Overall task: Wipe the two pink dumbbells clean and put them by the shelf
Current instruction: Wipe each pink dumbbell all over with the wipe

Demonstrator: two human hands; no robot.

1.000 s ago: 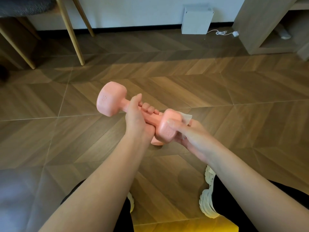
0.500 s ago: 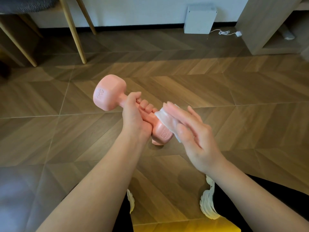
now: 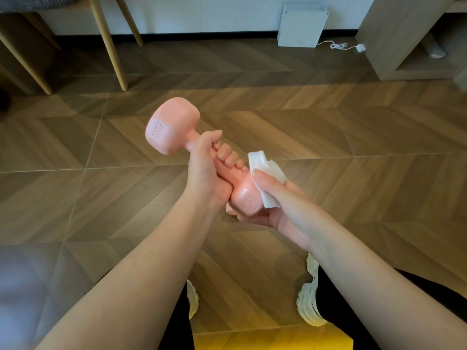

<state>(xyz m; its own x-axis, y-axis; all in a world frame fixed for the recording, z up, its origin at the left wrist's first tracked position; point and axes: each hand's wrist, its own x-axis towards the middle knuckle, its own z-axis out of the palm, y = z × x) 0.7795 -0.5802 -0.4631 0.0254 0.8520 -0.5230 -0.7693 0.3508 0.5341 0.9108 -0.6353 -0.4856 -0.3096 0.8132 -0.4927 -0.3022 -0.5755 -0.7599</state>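
Head view looks down at the floor (image 3: 353, 137); on the far left stand thin wooden legs (image 3: 111, 46), well apart from the hands; next comes the pink dumbbell (image 3: 174, 126), held up in the air and tilted, its far end up and to the left, its near end low; the left hand (image 3: 204, 170) is wrapped tight round the thin middle bar; a white wipe (image 3: 265, 168) is pinched under the thumb of the right hand (image 3: 285, 210), which presses it on the near end, fingers cupped below; only one dumbbell shows, the other is out of sight; it looks hard, smooth and heavy, so it could slip and thump down on toes; the thin bar is the best place to hold; the wipe is soft and light; at the back stands a white box (image 3: 302, 25) with a white cord (image 3: 338, 45); far right is the shelf (image 3: 394, 34); bare floor lies on the way there, so there is room to carry; watch the cord and the shelf's hard corner.
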